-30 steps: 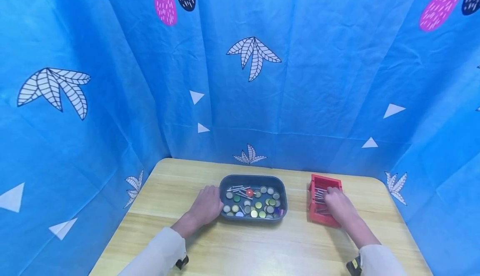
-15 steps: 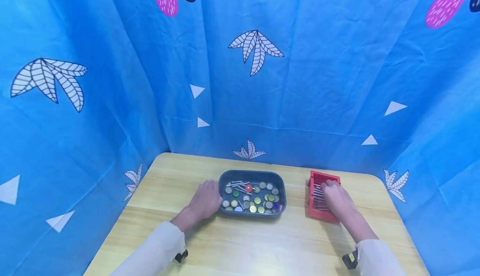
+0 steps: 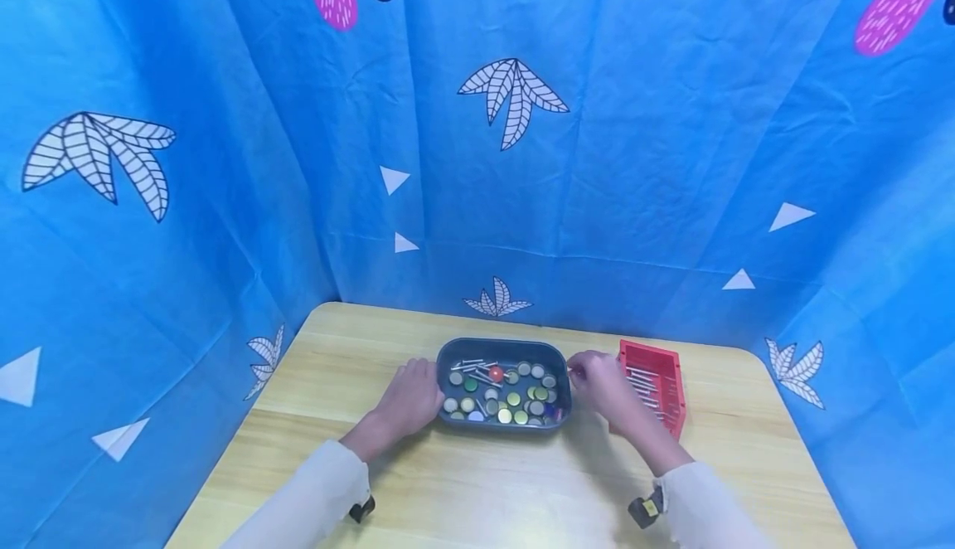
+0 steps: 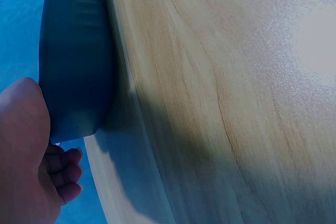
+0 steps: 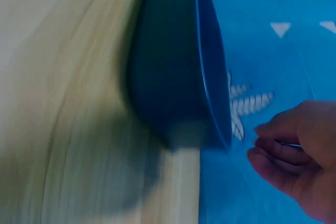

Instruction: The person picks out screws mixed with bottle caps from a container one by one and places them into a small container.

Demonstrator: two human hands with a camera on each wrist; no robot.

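Observation:
A dark blue-grey rectangular tray (image 3: 507, 431) holds bottle caps (image 3: 504, 416) in several colours, some silvery screws or nails (image 3: 468, 366) and a round red piece (image 3: 496, 375). My left hand (image 3: 406, 400) grips the tray's left end, its thumb on the outer wall and the other fingers curled by the rim in the left wrist view. Over at the tray's right end is my right hand (image 3: 600, 385), between tray and red box. The right wrist view shows this right hand (image 5: 299, 156) loosely curled beside the rim, with nothing visible between thumb and fingers.
A red box (image 3: 674, 383) holding several silvery screws or nails (image 3: 642, 383) stands right of the tray, partly behind my right forearm. Both sit on a light wooden table (image 3: 477, 491). A blue patterned curtain (image 3: 642, 159) rises behind and at both sides.
My right hand has left the red box and moved left to the tray's right end, uncovering more of the metal pieces in the box. The left hand stays on the tray.

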